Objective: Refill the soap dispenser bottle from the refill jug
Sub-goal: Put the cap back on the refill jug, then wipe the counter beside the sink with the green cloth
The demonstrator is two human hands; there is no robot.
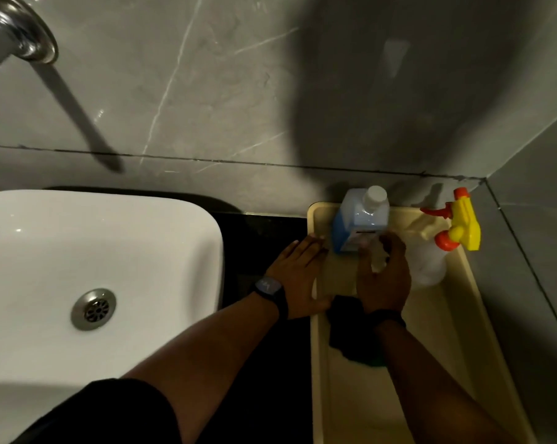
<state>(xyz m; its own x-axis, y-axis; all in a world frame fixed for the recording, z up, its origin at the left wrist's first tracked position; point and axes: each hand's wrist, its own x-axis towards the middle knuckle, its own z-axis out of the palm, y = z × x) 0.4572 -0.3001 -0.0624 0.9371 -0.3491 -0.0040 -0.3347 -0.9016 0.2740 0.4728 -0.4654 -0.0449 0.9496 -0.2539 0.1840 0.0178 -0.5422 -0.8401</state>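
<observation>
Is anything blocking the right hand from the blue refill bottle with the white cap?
Nothing visible: the right hand is already at the base of the blue white-capped bottle in the cream tray.

jug [357, 224] in tray [456, 315], sink [94, 251] left

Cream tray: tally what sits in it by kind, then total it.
Inside the cream tray:
Blue jug, white cap: 1
Spray bottle, yellow-and-orange trigger: 1
Dark cloth: 1
Pale item under the right hand, unidentifiable: 1
Total: 4
</observation>
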